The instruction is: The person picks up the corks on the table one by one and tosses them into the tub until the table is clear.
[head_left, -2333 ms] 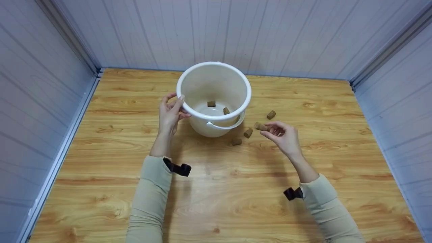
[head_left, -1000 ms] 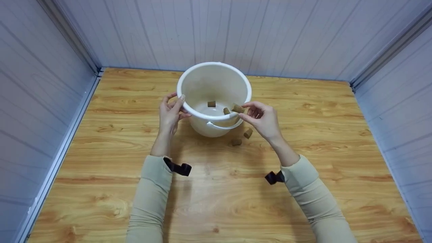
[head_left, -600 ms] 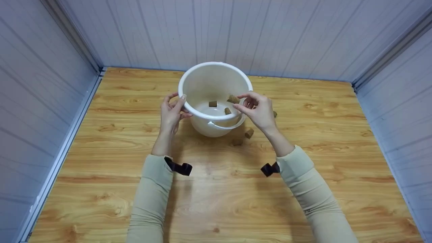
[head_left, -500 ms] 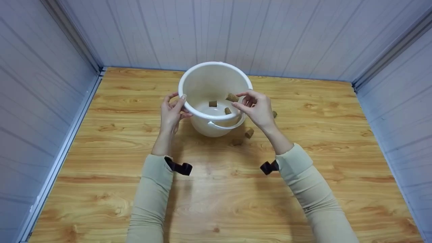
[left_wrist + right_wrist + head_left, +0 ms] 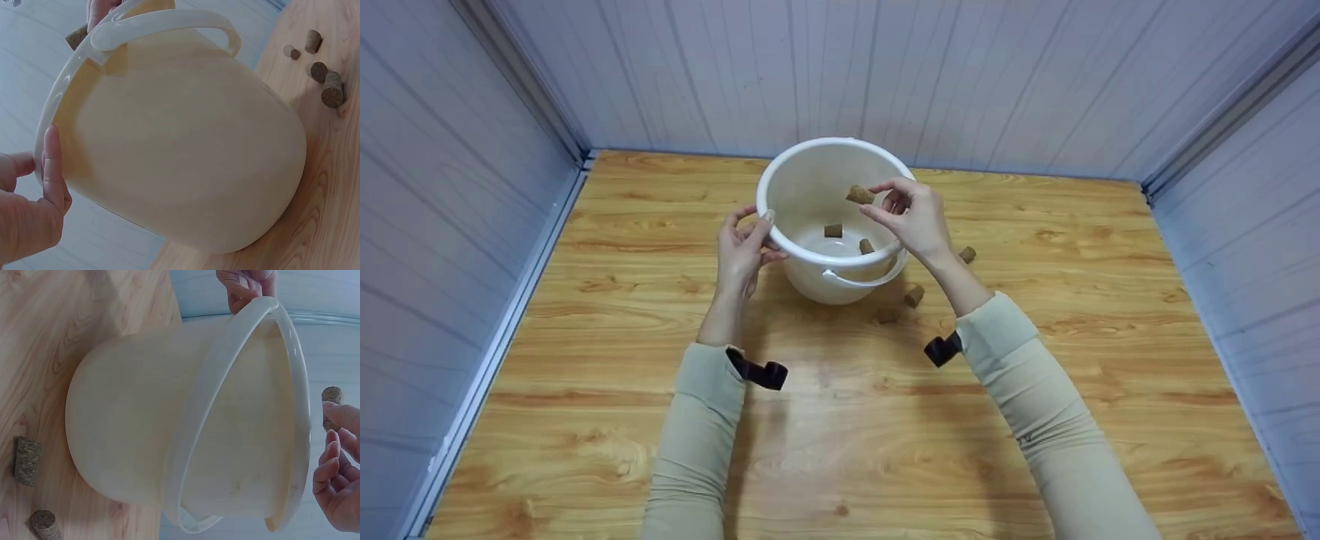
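Observation:
A white plastic bucket [image 5: 814,283] stands upright, its handle [image 5: 864,282] hanging down at the front right. My left hand [image 5: 737,253] grips its rim at the left, the thumb on top and fingers outside. Above the bucket's mouth, my right hand [image 5: 916,221] pinches a cork stopper [image 5: 859,195] between thumb and fingers; the right wrist view also shows this cork [image 5: 77,37] clear of the rim. Two corks lie on the bucket's bottom, one near the middle [image 5: 833,231] and another cork [image 5: 866,246] partly hidden by the near rim.
Several loose corks lie on the wood-grain surface [image 5: 840,450] to the bucket's right, among them a front cork [image 5: 888,316], a middle cork [image 5: 914,296] and a far cork [image 5: 967,255]. Pale panel walls [image 5: 840,75] enclose the back and both sides.
My right hand has carried the cork from beside the bucket, leftward and up, over its mouth. The left hand keeps its grip on the rim, and the bucket stays put.

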The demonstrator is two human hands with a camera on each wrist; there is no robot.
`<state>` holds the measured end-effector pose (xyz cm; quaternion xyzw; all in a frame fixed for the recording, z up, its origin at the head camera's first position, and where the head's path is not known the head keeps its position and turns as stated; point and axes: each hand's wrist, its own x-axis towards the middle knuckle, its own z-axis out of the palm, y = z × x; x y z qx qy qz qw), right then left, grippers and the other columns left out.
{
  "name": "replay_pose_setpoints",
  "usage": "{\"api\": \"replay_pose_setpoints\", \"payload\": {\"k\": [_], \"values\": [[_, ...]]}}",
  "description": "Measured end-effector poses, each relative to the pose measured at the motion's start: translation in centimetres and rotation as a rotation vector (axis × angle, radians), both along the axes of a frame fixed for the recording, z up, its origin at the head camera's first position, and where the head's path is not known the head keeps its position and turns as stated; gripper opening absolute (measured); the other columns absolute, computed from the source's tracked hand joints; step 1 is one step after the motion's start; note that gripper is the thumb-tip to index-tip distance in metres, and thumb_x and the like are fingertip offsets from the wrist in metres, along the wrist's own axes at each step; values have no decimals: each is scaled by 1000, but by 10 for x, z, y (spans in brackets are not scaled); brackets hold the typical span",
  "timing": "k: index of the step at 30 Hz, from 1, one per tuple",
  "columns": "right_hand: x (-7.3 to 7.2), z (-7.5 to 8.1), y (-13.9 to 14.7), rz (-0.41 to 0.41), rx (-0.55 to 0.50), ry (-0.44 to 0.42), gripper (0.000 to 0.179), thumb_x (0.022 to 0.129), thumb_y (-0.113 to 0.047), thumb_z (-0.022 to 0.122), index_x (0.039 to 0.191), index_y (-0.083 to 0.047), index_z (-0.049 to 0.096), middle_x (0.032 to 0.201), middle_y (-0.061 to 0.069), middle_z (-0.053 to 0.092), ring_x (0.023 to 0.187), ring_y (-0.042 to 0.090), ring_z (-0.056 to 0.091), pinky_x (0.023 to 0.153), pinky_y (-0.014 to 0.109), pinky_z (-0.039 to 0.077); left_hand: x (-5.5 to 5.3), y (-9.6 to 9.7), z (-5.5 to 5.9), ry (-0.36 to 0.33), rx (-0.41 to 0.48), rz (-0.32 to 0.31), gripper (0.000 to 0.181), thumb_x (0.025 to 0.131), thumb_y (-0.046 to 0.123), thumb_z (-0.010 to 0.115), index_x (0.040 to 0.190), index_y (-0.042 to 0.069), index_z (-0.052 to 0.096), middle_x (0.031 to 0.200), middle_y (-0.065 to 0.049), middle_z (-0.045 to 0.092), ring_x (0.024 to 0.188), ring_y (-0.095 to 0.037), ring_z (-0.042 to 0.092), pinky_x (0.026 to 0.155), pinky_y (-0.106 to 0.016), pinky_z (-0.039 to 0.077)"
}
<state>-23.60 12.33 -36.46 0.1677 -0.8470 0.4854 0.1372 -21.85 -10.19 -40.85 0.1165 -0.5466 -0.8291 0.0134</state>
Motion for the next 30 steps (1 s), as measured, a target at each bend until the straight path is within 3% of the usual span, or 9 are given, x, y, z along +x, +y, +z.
{"api": "replay_pose_setpoints", "payload": {"k": [15,24,30], "values": [[-15,1,-13,9,20,-24,24,73,-15,74,91,-1,66,59,0,52,53,6,45,45,13,36,2,1,-1,46,2,2,38,88,7,54,119,-2,36,71,-10,55,46,-11,53,41,-23,54],[-23,1,-19,-7,38,-37,22,74,-15,72,92,-3,66,58,-1,51,53,6,44,44,14,35,1,1,-1,36,-16,4,37,88,9,54,119,-1,36,67,-6,55,47,-11,53,42,-23,54],[-23,-2,-21,8,52,-76,28,77,-18,70,100,-3,63,61,-2,49,55,6,43,46,14,35,1,1,-1,29,-9,4,37,88,9,55,119,0,37,67,-6,54,47,-12,53,42,-24,54]]}}
